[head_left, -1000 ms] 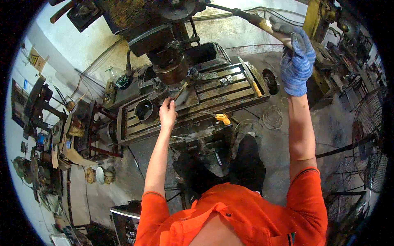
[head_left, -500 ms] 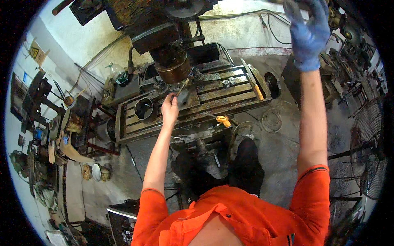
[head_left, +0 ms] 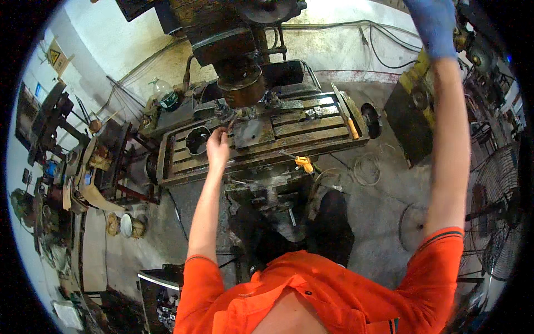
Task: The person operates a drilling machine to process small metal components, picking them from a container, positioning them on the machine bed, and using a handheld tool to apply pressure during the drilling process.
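Observation:
My left hand (head_left: 217,146) is closed on a thin brush-like stick, mostly hidden by the fingers. It is just right of a dark round pot (head_left: 198,131) on the slotted machine table (head_left: 300,132). Above and to the right hangs the milling machine's round cutter head (head_left: 242,89), over a flat metal block (head_left: 253,134) on the table. My right hand (head_left: 435,28), in a blue glove, is raised at the top right. Its fingers run into the dark upper edge, so what they touch cannot be seen.
A file with a yellow handle (head_left: 353,128) lies at the table's right end. A yellow air gun (head_left: 304,163) hangs at the front edge. A handwheel (head_left: 371,119) sticks out on the right, near a coiled hose (head_left: 367,170). A fan (head_left: 498,217) stands far right.
My left hand has drawn back from beneath the cutter head, down and left toward the pot. My gloved right hand has gone up and right, partly out of view.

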Demonstrator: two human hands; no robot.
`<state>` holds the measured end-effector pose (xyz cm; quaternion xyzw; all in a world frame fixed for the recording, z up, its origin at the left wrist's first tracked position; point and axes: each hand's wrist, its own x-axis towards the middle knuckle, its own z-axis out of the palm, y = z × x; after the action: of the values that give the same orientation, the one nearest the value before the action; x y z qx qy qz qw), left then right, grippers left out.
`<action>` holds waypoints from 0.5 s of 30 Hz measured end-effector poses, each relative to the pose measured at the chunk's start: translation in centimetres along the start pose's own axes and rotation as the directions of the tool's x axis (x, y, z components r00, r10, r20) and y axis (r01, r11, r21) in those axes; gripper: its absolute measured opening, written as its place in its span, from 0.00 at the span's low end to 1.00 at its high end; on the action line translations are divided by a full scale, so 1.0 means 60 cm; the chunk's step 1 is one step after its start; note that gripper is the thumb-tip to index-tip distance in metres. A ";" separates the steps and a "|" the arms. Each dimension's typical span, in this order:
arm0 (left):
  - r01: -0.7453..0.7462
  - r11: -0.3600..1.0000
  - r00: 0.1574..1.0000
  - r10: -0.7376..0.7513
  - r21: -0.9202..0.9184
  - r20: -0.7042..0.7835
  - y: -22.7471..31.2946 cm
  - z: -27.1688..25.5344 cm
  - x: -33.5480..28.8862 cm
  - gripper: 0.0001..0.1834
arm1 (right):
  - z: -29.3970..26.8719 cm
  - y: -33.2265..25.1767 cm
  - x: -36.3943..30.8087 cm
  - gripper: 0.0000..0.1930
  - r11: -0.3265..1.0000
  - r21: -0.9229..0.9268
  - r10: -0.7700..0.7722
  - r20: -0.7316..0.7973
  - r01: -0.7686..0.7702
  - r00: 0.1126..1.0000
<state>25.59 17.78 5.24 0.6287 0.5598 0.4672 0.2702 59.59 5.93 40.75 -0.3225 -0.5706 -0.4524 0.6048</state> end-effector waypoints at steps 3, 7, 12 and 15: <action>-0.205 0.970 0.974 0.215 0.134 -0.066 -0.064 -0.091 -0.020 0.11 | -0.055 -0.031 -0.136 0.16 0.967 0.158 0.195 0.056 -0.202 0.979; -0.153 0.865 0.944 0.271 0.478 -0.188 -0.055 -0.145 -0.007 0.12 | -0.145 -0.120 -0.350 0.11 0.778 0.020 0.427 0.717 -0.628 0.551; -0.102 0.707 0.973 0.218 0.699 -0.078 -0.062 -0.167 -0.004 0.13 | -0.136 -0.146 -0.660 0.18 0.178 -0.353 0.588 0.787 -0.919 -0.188; -0.177 0.573 0.984 0.131 0.801 0.123 -0.032 -0.158 -0.016 0.14 | -0.122 -0.123 -0.818 0.22 0.138 -0.512 0.515 0.768 -0.848 -0.380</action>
<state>16.33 15.53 7.29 0.7403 0.6470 0.1677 -0.0725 58.73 5.29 -9.39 -0.6824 -0.4921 0.4048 0.3582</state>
